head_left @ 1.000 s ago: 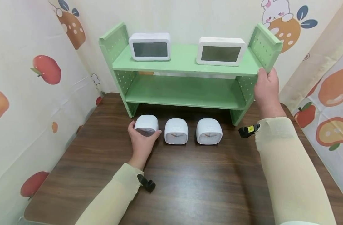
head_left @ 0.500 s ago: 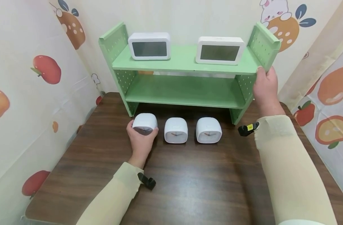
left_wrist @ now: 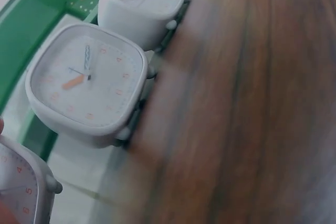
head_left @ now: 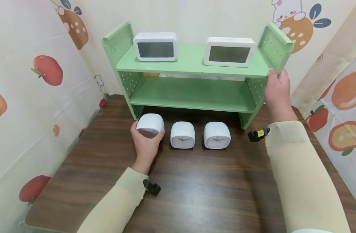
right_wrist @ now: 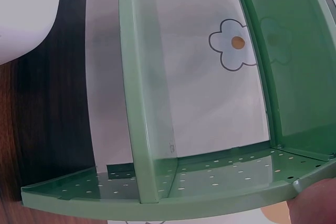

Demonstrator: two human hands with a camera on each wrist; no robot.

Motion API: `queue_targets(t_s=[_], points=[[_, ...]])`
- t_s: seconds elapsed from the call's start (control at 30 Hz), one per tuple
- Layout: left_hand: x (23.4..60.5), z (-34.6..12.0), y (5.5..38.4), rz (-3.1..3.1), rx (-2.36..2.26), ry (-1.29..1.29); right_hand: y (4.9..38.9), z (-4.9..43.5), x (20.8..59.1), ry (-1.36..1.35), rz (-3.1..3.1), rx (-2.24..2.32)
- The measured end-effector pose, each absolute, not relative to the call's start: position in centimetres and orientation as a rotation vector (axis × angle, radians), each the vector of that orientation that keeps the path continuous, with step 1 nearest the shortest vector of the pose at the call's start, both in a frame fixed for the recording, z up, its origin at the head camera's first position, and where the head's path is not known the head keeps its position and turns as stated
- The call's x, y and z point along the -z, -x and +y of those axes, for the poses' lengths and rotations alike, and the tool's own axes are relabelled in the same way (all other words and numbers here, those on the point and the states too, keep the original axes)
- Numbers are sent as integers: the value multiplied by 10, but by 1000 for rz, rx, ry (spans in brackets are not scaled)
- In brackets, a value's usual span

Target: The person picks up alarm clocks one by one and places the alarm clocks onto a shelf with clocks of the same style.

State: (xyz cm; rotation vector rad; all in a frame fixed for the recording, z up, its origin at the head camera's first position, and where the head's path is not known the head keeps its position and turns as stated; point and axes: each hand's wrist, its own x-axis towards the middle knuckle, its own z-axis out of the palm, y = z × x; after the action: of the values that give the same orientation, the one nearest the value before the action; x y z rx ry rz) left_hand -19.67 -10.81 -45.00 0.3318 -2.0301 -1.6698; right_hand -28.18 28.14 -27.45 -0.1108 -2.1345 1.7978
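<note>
My left hand (head_left: 145, 147) holds a small white alarm clock (head_left: 150, 122), thumb on its right side and fingers on its left. The clock's dial tips downward; whether its base is off the table I cannot tell. To its right stand a second white clock (head_left: 182, 134) and a third (head_left: 217, 135), their dials toward me. In the left wrist view the held clock (left_wrist: 26, 184) shows partly, lower left. My right hand (head_left: 277, 92) grips the right side panel of a green two-tier shelf (head_left: 192, 92), at upper-tier height. One finger (right_wrist: 315, 203) shows in the right wrist view.
Two white digital clocks stand on the upper tier, one left (head_left: 155, 48) and one right (head_left: 230, 53). The shelf rests on a dark wooden table (head_left: 195, 187). Fruit-print curtains (head_left: 61, 113) hang behind and at both sides.
My left hand has moved the clock slightly away from me and to the left, toward the shelf, with its dial tipping further down. The right hand keeps its grip.
</note>
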Motion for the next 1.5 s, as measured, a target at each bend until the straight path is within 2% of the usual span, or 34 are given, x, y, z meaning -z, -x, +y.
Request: queue_targets(t_s=[0.53, 1.07, 1.5], points=[[406, -110, 213, -1984, 1665, -182, 281, 279, 275, 128, -2203, -1718], [375, -105, 243, -2037, 1667, -144, 282, 281, 274, 147, -2200, -1694], [365, -100, 265, -2090, 1688, -95, 283, 282, 276, 129, -2195, -1690]])
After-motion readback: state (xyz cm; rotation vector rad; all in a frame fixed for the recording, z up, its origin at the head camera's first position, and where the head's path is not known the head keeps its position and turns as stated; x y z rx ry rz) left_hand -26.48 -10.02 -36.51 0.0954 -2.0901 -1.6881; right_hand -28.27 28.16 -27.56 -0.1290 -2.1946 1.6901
